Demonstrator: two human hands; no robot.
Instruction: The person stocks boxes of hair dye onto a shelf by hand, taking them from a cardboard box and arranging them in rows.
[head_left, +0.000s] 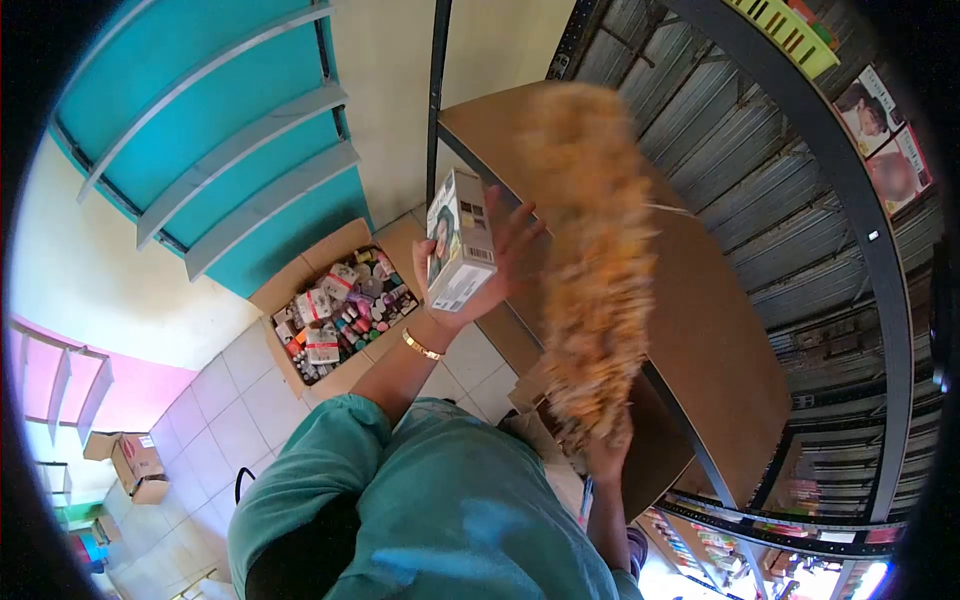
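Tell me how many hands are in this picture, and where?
2. The left hand holds a small box near the middle; the right hand, lower right, grips the near end of a blurred, fluffy duster. No other hands show.

1. The brown duster (600,265) is blurred
2. The left hand (503,268) is partly hidden by the box (462,240)
3. The box's small print cannot be read
4. The basket (790,37) is cut off above
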